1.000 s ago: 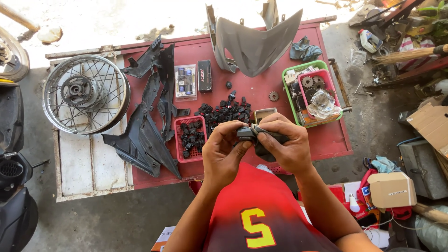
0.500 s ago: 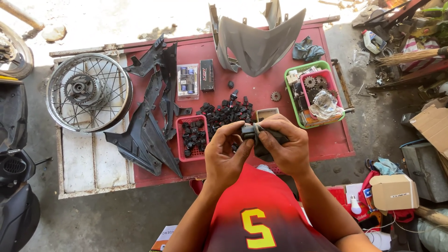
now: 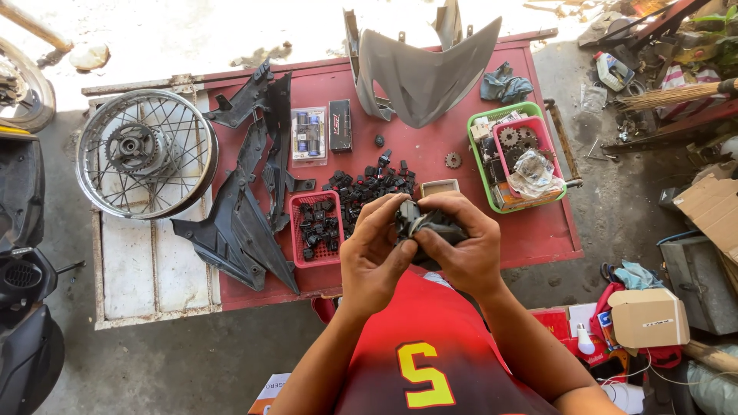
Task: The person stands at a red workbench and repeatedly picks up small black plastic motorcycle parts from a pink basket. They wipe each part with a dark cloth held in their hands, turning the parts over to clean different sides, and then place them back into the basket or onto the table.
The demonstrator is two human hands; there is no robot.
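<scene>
Both hands meet over the near edge of a red table (image 3: 538,230). My left hand (image 3: 373,257) and my right hand (image 3: 465,246) together grip a small black plastic part (image 3: 415,224) held between the fingers. Just beyond the hands lies a pile of small black parts (image 3: 369,188), beside a red basket (image 3: 314,229) with more of them. A small tan box (image 3: 440,187) sits right behind my right hand's fingers.
On the table are black fairing panels (image 3: 246,207), a grey front cowl (image 3: 423,73), two packaged items (image 3: 323,131), a loose sprocket (image 3: 453,160), and a green basket (image 3: 480,165) holding sprockets. A spoked wheel (image 3: 146,154) lies left. Cardboard boxes (image 3: 649,317) stand right.
The hands have kept hold of the black part in front of my chest, the fingers shifting slightly around it. The view has drifted a little.
</scene>
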